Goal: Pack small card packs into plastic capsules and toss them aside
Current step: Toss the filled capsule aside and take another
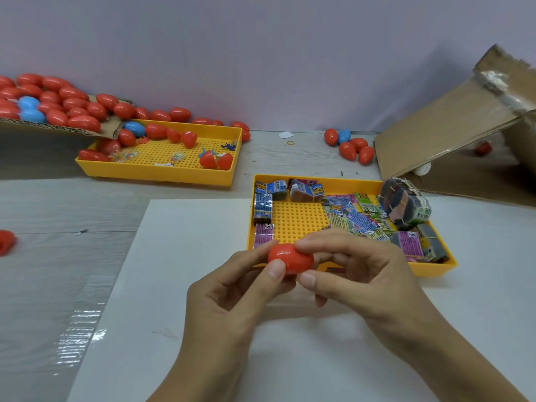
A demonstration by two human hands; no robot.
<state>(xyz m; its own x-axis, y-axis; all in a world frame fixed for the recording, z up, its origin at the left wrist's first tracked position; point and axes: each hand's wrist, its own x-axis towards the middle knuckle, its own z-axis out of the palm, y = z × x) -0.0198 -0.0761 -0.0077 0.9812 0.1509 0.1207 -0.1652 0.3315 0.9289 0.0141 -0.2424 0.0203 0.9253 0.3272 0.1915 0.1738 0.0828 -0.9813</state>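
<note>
At far left, red and blue capsules [72, 107] are spilling into a yellow tray [162, 172]. The left hand [229, 297] and right hand [359, 274] are both pinching one closed red capsule [291, 261] before the card tray [435, 269], which is holding card packs [359, 219]; their print is unreadable.

The fingers [293, 245] cover both ends of the red capsule [290, 261], hiding its seam; behind them, the print on the card packs [356, 216] blurs unreadably.
</note>
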